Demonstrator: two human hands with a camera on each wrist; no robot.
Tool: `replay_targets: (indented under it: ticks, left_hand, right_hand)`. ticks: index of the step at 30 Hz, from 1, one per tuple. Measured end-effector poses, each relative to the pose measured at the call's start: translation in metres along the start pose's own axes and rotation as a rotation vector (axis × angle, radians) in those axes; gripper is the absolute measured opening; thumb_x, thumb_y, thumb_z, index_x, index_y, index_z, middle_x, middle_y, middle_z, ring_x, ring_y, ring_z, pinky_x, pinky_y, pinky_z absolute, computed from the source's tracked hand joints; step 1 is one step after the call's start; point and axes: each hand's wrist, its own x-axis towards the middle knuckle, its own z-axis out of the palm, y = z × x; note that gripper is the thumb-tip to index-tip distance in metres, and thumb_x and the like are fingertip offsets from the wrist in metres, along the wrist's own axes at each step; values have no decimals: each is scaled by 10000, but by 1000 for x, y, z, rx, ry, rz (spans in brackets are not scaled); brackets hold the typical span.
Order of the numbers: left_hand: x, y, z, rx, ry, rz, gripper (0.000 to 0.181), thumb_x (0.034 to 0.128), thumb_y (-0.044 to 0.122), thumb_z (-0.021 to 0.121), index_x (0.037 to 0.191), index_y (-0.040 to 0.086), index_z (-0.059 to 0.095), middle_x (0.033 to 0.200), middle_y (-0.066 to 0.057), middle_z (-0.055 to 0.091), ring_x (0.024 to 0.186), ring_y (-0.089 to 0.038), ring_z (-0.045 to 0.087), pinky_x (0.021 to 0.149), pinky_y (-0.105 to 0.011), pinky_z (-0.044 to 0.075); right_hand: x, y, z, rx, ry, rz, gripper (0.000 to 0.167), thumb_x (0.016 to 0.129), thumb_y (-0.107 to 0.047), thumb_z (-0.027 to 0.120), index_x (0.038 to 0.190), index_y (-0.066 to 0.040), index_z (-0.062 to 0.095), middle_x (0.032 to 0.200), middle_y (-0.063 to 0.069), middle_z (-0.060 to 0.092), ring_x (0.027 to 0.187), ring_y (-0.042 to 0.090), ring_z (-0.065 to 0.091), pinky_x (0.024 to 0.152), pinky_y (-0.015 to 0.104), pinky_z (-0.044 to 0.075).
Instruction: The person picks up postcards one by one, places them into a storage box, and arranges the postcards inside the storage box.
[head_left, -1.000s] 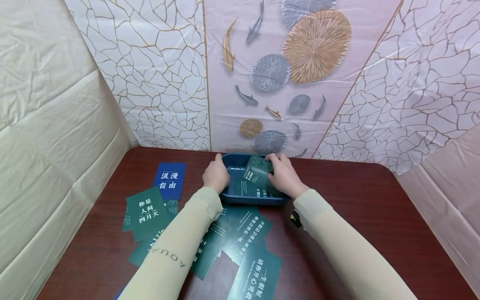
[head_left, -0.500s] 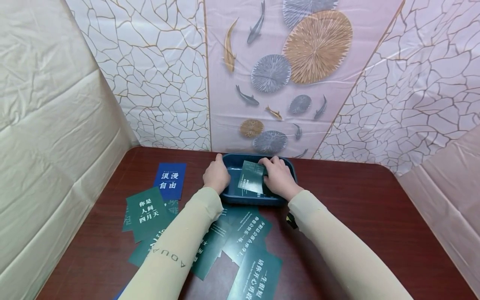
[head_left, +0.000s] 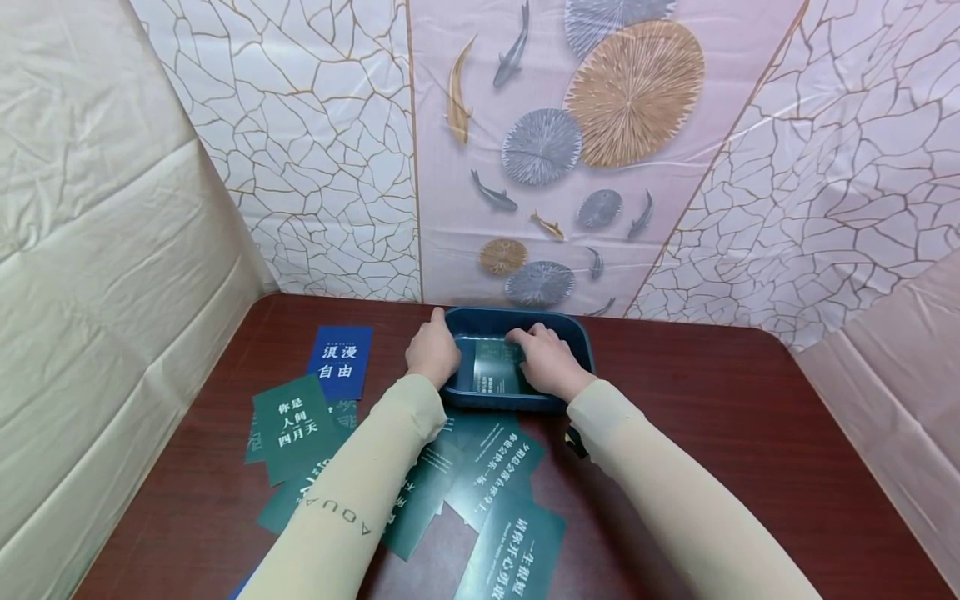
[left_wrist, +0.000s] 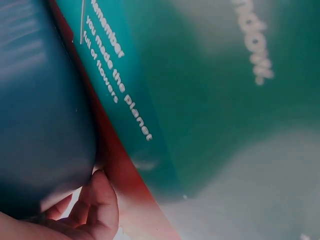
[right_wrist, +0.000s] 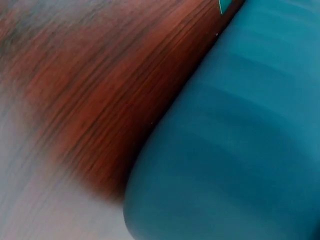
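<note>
Blue tray (head_left: 517, 317): holding its nine-o'clock side with the left grip (head_left: 432, 350), touching the green card (head_left: 494, 368) inside at two o'clock with the right grip (head_left: 552, 358), cannot tell if pinching.

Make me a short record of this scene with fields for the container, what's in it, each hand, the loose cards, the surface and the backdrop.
Container: dark blue tray
Contents: green card with white print; how many lie beneath cannot be told
Left hand: holds the tray's left end
Right hand: inside the tray, over the card's right edge; whether it pinches the card is unclear
Loose cards: several green cards, some overlapping; one blue card, partly covered
Surface: reddish-brown table
Backdrop: printed cloth with fish and round shapes
</note>
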Motion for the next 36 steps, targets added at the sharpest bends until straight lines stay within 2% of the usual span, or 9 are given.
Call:
replay_targets:
  ticks: [10, 24, 36]
  left_hand:
    - [-2, 2, -2, -3, 5, 12, 577, 918, 133, 620, 1423, 126, 339, 1171, -135, 606, 906, -301, 623, 825, -516, 500]
    - [-2, 1, -1, -2, -1, 5, 589, 920, 129, 624, 1433, 128, 334, 1183, -134, 598, 912, -299, 620, 829, -515, 500]
    - [-2, 1, -2, 4, -6, 3, 583, 917, 124, 628, 1425, 125, 343, 1171, -140, 598, 920, -306, 620, 835, -521, 496]
  right_hand:
    - [1, -2, 2, 1, -64, -23, 434, 938, -65, 594, 1361, -143, 533, 1222, 155, 501, 1100, 302, 468, 950, 510, 403]
    - [0, -2, -2, 0, -142, -121, 401, 937, -54, 609, 1335, -88, 566, 1218, 176, 544, 1096, 328, 495, 947, 488, 413]
    - [2, -1, 0, -9, -152, -100, 398, 939, -71, 614, 1334, -110, 585, 1204, 168, 541, 1058, 308, 480, 939, 472, 410]
